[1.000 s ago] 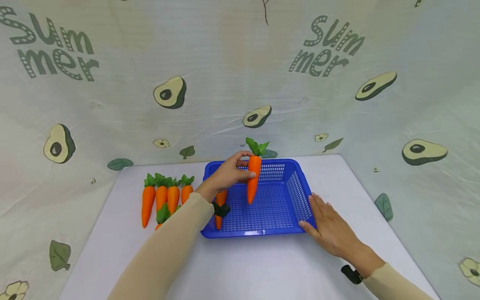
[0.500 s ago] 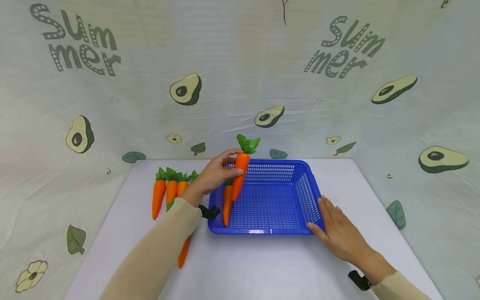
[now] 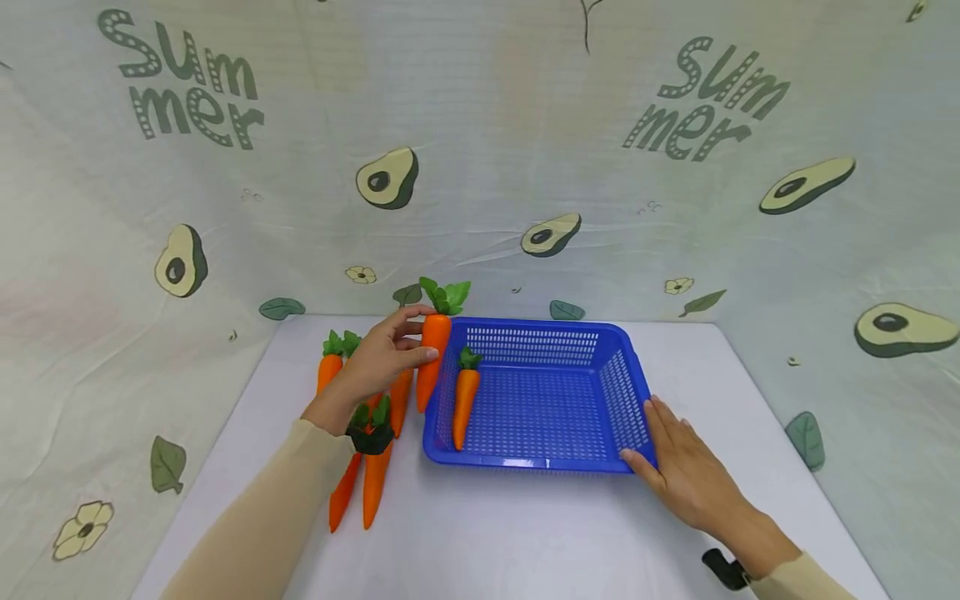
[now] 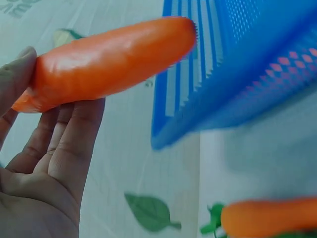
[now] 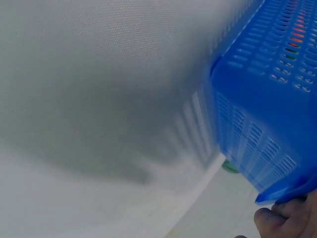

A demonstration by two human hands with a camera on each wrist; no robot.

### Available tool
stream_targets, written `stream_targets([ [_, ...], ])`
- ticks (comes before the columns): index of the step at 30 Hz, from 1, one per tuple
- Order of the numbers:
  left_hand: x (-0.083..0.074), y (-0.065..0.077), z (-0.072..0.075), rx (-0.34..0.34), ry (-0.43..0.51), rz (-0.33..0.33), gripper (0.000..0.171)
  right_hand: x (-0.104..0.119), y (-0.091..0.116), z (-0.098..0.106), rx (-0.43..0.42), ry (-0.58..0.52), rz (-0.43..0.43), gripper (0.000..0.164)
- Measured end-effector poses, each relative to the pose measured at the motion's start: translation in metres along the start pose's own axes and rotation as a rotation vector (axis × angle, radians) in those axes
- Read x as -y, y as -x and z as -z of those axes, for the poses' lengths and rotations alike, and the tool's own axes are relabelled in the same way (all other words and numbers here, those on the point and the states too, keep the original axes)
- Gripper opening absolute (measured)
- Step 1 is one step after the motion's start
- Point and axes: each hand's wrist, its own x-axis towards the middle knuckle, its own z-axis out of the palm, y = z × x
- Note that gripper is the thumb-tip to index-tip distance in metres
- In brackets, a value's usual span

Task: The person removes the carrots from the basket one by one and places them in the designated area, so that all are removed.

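My left hand pinches an orange carrot with green leaves, thumb on the near side. It holds the carrot tip-down just outside the left rim of a blue plastic basket. In the left wrist view the same carrot spans from the fingers toward the basket's slotted side. Another carrot lies inside the basket along its left wall. With fingers extended, my right hand rests against the basket's right rim, thumb at the front corner; the right wrist view shows its fingers at the rim.
Several more carrots lie on the white table left of the basket, including one at the front and one at the back. My left forearm partly covers them. A printed cloth hangs behind the table.
My left hand has carried the carrot leftward, from over the basket to just outside its left rim. The right hand stays at the basket's right side; the head view has shifted slightly.
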Motion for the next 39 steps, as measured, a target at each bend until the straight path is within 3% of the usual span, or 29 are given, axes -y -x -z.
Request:
stream_targets([
  [13, 0.030, 0.057, 0.054, -0.119, -0.129, 0.107, 0.063, -0.003, 0.008, -0.005, -0.021, 0.007, -0.015, 0.085],
  [18, 0.043, 0.080, 0.071, -0.152, -0.202, 0.198, 0.067, -0.004, 0.009, -0.005, -0.042, 0.002, -0.004, 0.084],
  [23, 0.058, 0.105, 0.084, -0.151, -0.212, 0.275, 0.069, -0.004, 0.008, -0.006, -0.055, 0.002, 0.010, 0.083],
  [32, 0.089, 0.139, 0.088, -0.125, -0.213, 0.477, 0.070, -0.004, 0.004, -0.006, -0.063, 0.012, 0.025, 0.083],
  [39, 0.110, 0.148, 0.081, -0.131, -0.217, 0.527, 0.069, -0.004, 0.000, -0.007, -0.045, 0.018, 0.029, 0.084],
])
